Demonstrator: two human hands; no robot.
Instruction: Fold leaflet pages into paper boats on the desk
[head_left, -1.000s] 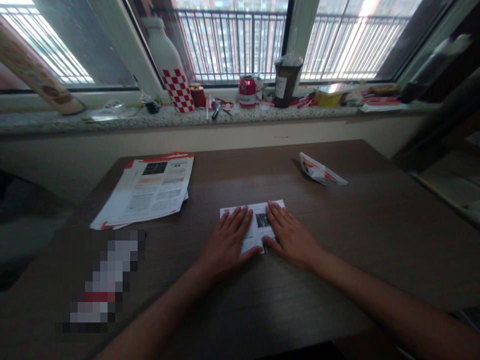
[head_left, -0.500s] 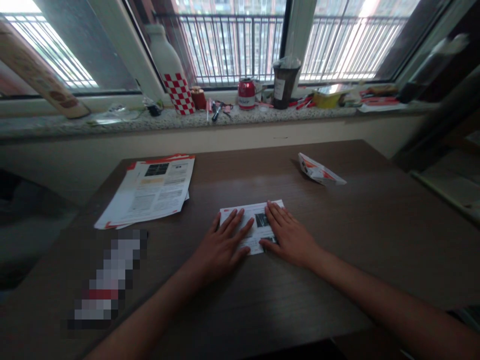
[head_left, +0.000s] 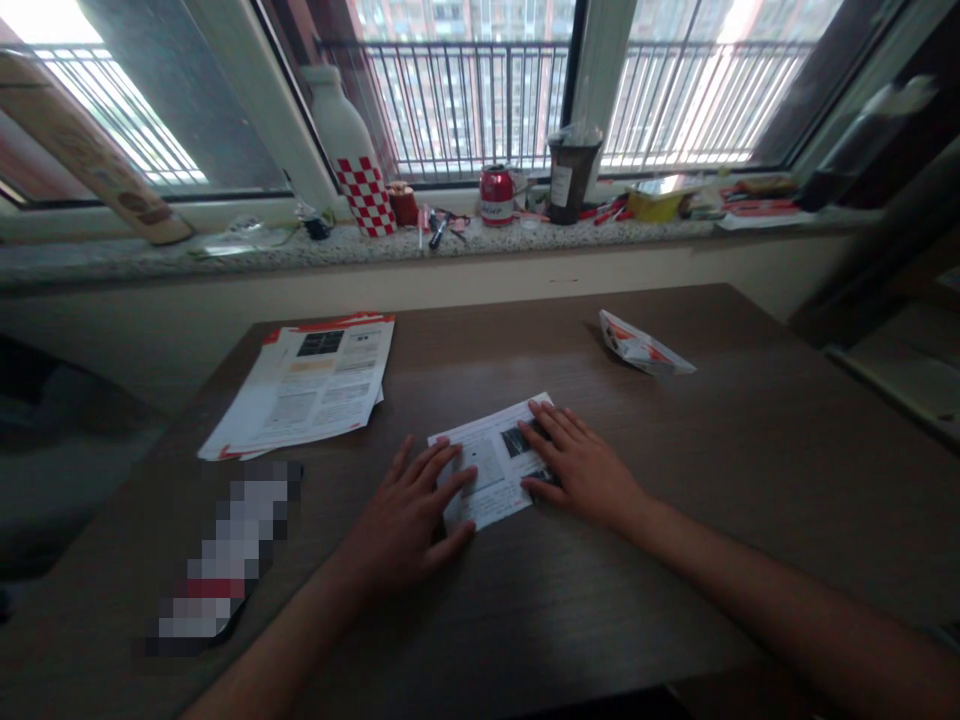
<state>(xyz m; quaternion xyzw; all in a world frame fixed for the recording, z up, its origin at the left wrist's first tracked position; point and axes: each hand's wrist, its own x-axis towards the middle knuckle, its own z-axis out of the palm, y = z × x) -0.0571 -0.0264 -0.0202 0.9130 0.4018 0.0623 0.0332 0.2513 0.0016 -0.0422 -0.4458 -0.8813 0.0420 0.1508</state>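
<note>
A small printed sheet of paper [head_left: 487, 465], which looks folded, lies tilted on the brown table between my hands. My left hand [head_left: 412, 510] rests at its left edge with the fingers spread, the fingertips on or just over the paper. On the right side, my right hand [head_left: 581, 465] lies flat, its fingers stretched over the sheet and a dark printed picture. Neither hand grips anything. Part of the paper is hidden under the fingers of both hands.
A stack of printed sheets [head_left: 307, 390] lies at the back left of the table [head_left: 465, 620]. Nearer me is a blurred-out phone-like object [head_left: 232, 560]. A folded paper piece [head_left: 641, 345] stands at the back right. Bottles, a red can [head_left: 496, 195] and a dark cup [head_left: 571, 175] line the windowsill.
My left hand has shifted left and toward me, its fingers spreading. The paper has turned, its left side now nearer me, and more of its print shows. My right hand has barely moved.
</note>
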